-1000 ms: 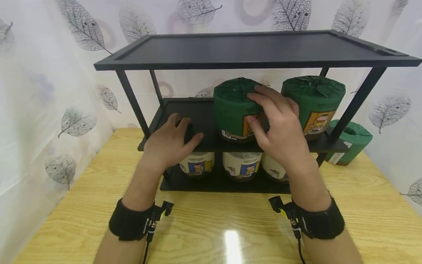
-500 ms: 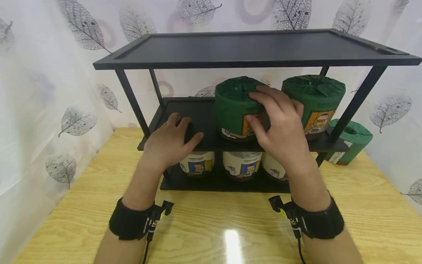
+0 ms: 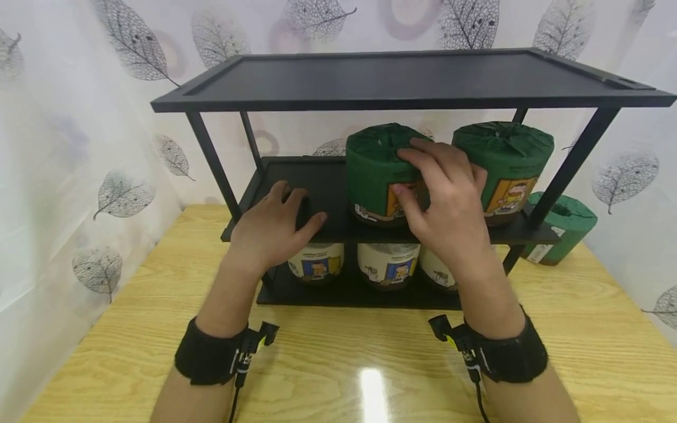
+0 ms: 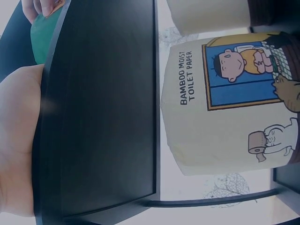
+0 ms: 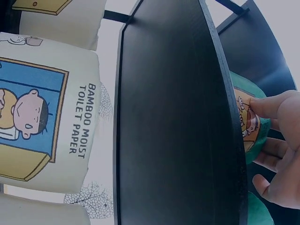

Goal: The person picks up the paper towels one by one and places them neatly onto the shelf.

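My right hand (image 3: 452, 197) holds a green-wrapped toilet roll (image 3: 372, 176) standing upright on the middle shelf (image 3: 322, 185) of a black rack. Its thumb lies on the front by the orange picture and the fingers reach over the top and right side; the right wrist view shows the thumb on that picture (image 5: 246, 119). Just right of this hand stands a second green toilet roll (image 3: 518, 161). My left hand (image 3: 267, 229) rests at the shelf's left front, fingers loosely bent, holding nothing. In the left wrist view the shelf edge hides its fingers.
Cream toilet rolls (image 3: 391, 267) stand in a row on the bottom shelf (image 3: 344, 298). Over both hands spans the rack's top panel (image 3: 386, 79), with a post (image 3: 213, 158) beside my left hand. Another green roll (image 3: 571, 229) stands on the wooden table (image 3: 317, 364) at right.
The held green toilet roll has shifted slightly right along the shelf. My right wrist has moved a little left in the last half second. The left hand stays put.
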Tool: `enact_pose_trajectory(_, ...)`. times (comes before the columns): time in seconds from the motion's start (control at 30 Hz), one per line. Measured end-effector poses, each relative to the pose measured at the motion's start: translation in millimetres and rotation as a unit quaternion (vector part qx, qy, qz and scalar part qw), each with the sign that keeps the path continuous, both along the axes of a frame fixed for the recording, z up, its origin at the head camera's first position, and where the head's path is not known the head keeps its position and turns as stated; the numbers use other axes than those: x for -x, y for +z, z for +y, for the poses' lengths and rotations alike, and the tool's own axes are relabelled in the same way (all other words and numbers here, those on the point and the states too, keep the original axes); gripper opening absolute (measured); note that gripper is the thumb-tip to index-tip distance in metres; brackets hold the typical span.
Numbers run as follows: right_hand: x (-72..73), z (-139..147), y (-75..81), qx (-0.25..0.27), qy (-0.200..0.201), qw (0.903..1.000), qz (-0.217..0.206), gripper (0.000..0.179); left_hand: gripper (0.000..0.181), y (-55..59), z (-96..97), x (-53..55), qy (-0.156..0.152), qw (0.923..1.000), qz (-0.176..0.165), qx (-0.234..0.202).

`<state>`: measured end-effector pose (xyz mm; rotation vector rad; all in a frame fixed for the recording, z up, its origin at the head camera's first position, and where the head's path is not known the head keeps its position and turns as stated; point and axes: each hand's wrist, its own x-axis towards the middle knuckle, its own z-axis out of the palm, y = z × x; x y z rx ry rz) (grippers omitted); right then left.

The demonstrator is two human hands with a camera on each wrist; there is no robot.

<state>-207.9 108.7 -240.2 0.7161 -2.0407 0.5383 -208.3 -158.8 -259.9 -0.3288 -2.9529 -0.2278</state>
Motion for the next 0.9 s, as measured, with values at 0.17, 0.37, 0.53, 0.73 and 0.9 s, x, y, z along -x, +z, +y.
enact_pose_trajectory(0.17, 0.4, -2.0, -0.4, 0.009, -0.003, 1.0, 0.003, 0.039, 0.075, 0.2, -0.1, -0.1, 0.001, 1.0, -0.002, 0.0)
enact_pose_trajectory(0.37, -0.3, -3.8, -1.2, 0.017, -0.015, 0.9998, 0.002, 0.039, 0.075, 0.2, 0.1, 0.4, 0.002, 1.0, -0.003, -0.001)
enact_pose_trajectory(0.53, -0.1, -5.0, -1.4, 0.024, -0.022, 0.9995, 0.002, 0.039, 0.075, 0.1, -0.1, 0.2, 0.002, 1.0, 0.001, 0.0)
enact_pose_trajectory(0.73, 0.7, -6.3, -2.3, 0.027, -0.026, 0.9993, 0.003, 0.039, 0.074, -0.1, -0.9, -0.4, 0.002, 1.0, 0.0, -0.003)
enact_pose_trajectory(0.9, 0.2, -5.5, -1.6, 0.023, -0.019, 0.9996, 0.0, 0.04, 0.074, -0.3, -1.3, -0.5, 0.001, 1.0, 0.001, -0.002)
